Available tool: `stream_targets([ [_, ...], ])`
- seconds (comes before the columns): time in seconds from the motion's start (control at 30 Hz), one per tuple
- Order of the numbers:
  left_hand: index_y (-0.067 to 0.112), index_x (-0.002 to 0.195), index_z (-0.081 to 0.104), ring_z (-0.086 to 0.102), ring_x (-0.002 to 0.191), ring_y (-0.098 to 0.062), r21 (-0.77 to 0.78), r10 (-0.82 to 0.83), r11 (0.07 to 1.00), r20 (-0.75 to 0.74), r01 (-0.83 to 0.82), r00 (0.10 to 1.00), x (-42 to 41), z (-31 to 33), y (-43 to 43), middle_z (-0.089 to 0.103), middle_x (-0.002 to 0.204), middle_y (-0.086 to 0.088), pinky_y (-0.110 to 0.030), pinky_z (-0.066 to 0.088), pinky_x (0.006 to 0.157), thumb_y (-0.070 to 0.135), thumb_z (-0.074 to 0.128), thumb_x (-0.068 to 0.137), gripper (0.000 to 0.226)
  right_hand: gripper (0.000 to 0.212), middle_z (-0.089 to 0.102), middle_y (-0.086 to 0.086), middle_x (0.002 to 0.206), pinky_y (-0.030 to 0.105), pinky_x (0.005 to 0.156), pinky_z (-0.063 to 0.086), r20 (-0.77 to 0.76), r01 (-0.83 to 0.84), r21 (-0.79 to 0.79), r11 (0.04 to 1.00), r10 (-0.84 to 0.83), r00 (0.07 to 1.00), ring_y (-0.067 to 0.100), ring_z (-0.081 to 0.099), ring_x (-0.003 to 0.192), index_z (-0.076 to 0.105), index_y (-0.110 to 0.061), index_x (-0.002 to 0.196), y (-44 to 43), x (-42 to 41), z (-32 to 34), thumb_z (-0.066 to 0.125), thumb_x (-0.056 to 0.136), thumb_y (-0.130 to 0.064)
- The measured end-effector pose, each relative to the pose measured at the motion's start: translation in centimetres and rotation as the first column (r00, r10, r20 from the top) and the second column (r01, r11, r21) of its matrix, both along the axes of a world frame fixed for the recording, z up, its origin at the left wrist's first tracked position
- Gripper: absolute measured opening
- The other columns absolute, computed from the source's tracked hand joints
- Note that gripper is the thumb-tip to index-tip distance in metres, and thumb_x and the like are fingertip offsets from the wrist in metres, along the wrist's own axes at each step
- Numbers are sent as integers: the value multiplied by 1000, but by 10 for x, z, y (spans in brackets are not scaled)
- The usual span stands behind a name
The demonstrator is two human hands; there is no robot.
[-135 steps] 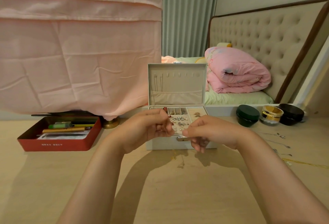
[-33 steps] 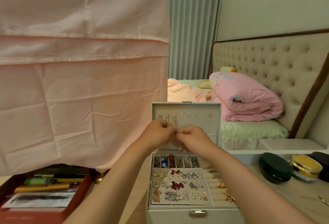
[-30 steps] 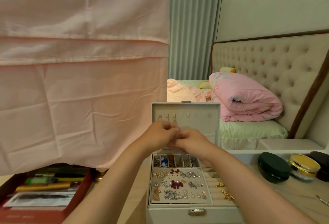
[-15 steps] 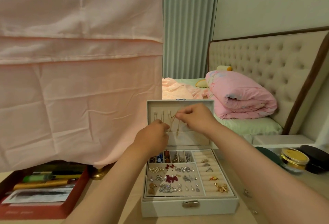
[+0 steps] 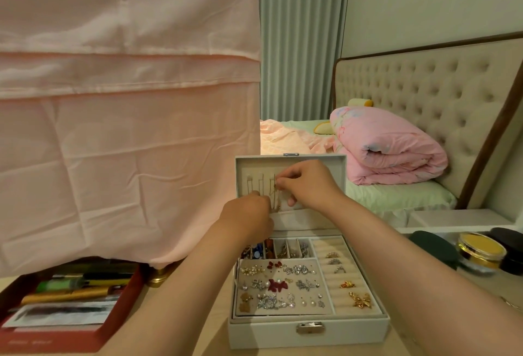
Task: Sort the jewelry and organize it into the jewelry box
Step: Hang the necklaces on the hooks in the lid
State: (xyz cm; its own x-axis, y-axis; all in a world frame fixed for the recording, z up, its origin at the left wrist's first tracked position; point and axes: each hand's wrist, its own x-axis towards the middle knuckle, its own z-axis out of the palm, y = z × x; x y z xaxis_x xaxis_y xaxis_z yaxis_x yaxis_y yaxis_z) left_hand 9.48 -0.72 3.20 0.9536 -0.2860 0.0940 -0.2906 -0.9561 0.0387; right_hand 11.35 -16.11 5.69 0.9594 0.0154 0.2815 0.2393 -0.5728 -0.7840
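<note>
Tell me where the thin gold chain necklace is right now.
Head view, centre: the thin gold chain necklace hangs inside the pale grey jewelry box's upright lid, pinched at its top by the right hand, with the left hand just below-left.

The right hand [image 5: 308, 186] reaches forward and is raised higher than the left hand [image 5: 247, 215], which sits just below and beside it. The right thumb and forefinger pinch a thin chain [image 5: 275, 198], with the other fingers loosely curled. The left hand shows its back, fingers curled under (whatever they grip is hidden).
</note>
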Motion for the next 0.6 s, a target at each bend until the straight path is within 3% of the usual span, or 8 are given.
stream_targets([
  [0.13,26,131,56,57,111,-23,-46,-13,999,4,14,1000,-1,0,7,56,125,-1,-37,49,89,37,50,95,38,8,74,-10,82,34,72,61,-24,-68,-170,983,65,998,14,67,52,77,-24,95,2,1,-16,72,91,-19],
  [0.23,28,132,57,56,114,-22,-77,-18,997,23,20,1000,-1,-1,8,57,127,0,-38,50,91,40,51,93,41,16,73,-11,96,37,86,58,-54,-80,-372,925,64,996,10,68,82,78,-27,102,2,-1,-29,73,89,-20],
  [0.33,28,135,55,55,118,-21,-108,-21,994,56,27,998,-3,-2,7,58,131,1,-39,51,94,44,52,92,46,21,73,-9,108,36,93,55,-43,-52,-398,916,39,998,11,67,99,76,-28,110,-1,-6,-33,70,91,-21],
  [0.5,31,134,55,55,118,-16,-212,-58,974,102,78,993,-16,0,0,58,132,6,-37,51,93,46,52,94,44,23,73,-8,114,31,92,55,-5,-61,-319,946,63,998,6,67,97,75,-25,114,-18,-24,-29,69,93,-19],
  [0.6,31,131,58,57,113,-13,-309,-99,942,116,131,988,-31,6,-12,61,128,9,-36,51,92,43,53,94,39,21,72,-12,110,15,72,47,12,-70,-252,965,76,997,-10,60,70,75,-27,112,-39,-47,-20,69,93,-20],
])
